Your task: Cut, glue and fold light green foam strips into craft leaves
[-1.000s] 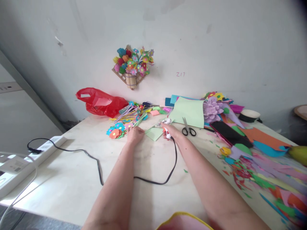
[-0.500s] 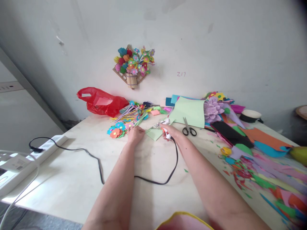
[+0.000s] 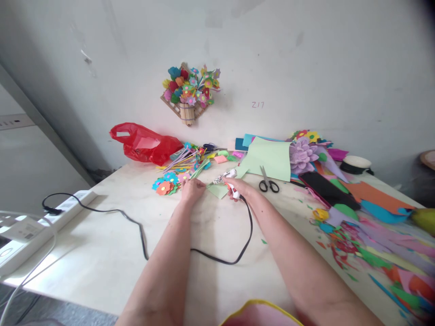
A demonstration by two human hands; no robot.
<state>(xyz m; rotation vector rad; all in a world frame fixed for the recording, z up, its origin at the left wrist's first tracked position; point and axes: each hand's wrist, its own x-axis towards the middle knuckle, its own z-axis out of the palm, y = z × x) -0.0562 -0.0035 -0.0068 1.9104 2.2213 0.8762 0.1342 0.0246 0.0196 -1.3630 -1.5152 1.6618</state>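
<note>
My right hand [image 3: 238, 189] is closed round a white glue gun [image 3: 233, 190] with a black cord. The gun's nozzle points left, over a small pale green paper piece [image 3: 218, 192] on the table. My left hand [image 3: 193, 190] is closed, its fingertips pinched at the left end of that piece; what they hold is too small to make out. Pale green strips [image 3: 200, 168] lie just beyond my left hand. Foam flowers in blue and orange [image 3: 165, 187] lie to its left.
Black-handled scissors [image 3: 268, 185] and a pale green sheet [image 3: 268, 156] lie right of my hands. A red bag [image 3: 144, 144] stands back left. A phone [image 3: 328, 190] and paper scraps [image 3: 343, 237] cover the right side. A power strip [image 3: 68, 213] lies left.
My right hand and the glue gun have moved slightly left, nearer my left hand's fingertips. My left hand has hardly moved.
</note>
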